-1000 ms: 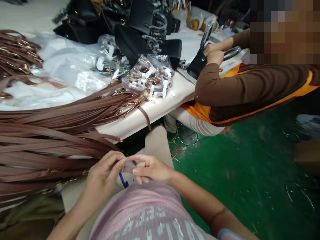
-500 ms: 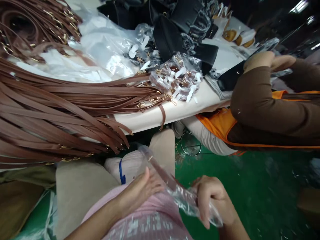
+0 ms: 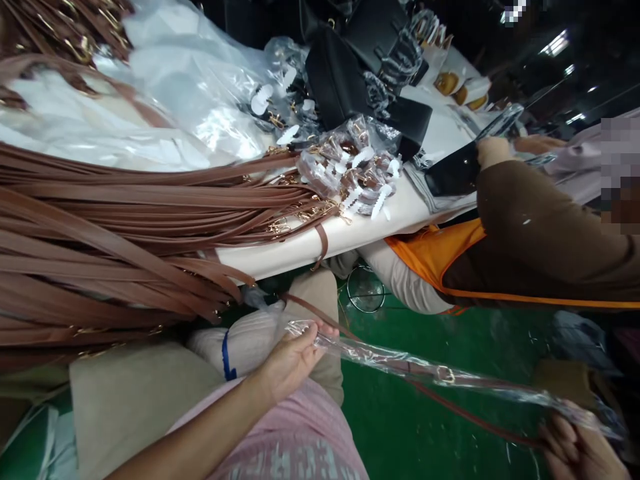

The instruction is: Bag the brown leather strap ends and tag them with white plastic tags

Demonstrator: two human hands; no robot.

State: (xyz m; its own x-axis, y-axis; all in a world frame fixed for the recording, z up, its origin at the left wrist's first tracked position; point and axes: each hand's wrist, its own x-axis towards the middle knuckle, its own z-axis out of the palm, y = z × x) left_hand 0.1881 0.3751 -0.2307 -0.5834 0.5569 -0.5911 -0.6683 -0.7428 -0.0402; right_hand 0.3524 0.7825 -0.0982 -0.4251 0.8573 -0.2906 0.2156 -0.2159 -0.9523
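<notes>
Nearest the camera, the left hand (image 3: 293, 357) sits over the lap, its fingers (image 3: 320, 331) pinched together on one end of a long clear plastic sleeve (image 3: 400, 363). The sleeve runs out to the right, low over the green floor (image 3: 430, 427), to the right hand (image 3: 580, 450) at the bottom right corner — that hand's fingers are curled around the sleeve's far end, though blur hides how firmly they close. Inside the sleeve lies a brown strap (image 3: 465, 417) with a gold buckle (image 3: 444, 375) showing through the plastic about midway; part of the strap sags below the sleeve.

Just beyond the left hand, a large bundle of brown straps (image 3: 125, 240) spills over the edge of the cream counter (image 3: 300, 243), their gold clasps gathered near the edge, one strap end dangling off it. Beside them on the counter lies a clear bag of small fittings with white plastic tags (image 3: 357, 170). Behind that, crumpled clear plastic sheets (image 3: 190, 87) and black handbags (image 3: 350, 73) are piled.

To the right, another person in a brown sleeve (image 3: 540, 227) and orange vest (image 3: 440, 250) leans over the counter — that person's hand (image 3: 493, 150) rests on a black bag part (image 3: 453, 175).
</notes>
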